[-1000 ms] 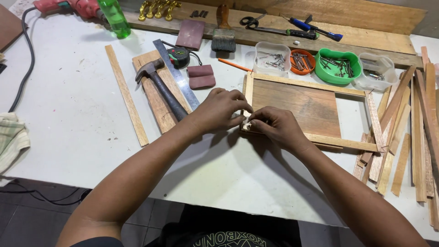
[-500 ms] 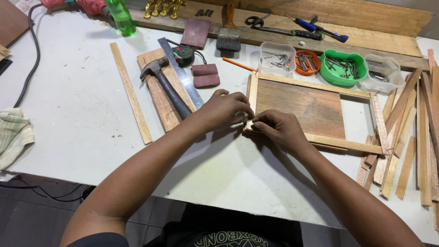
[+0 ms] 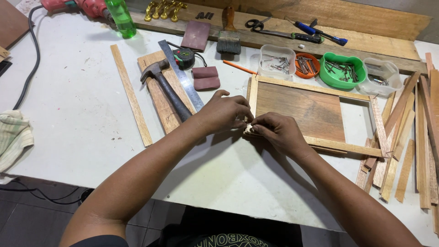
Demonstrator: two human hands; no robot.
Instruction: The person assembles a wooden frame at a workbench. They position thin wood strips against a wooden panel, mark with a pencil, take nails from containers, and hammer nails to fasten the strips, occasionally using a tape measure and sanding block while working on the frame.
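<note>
At frame centre we see the left hand (image 3: 224, 112) and right hand (image 3: 279, 132) meet at the wooden frame (image 3: 315, 142)'s lower-left corner, fingers pinching something too small to identify.

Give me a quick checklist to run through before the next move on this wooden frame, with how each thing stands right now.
1. Both hands on the frame's near left corner: ok. The left hand and right hand meet there.
2. Wooden frame lying flat on the white table: ok.
3. Corner joint flush: cannot tell, the fingers hide it.
4. Hammer free: ok, it lies on a plank left of the left hand.
5. Nails to hand: ok, the clear tub and green tub behind the frame hold some.
6. A nail already held: cannot tell.
</note>
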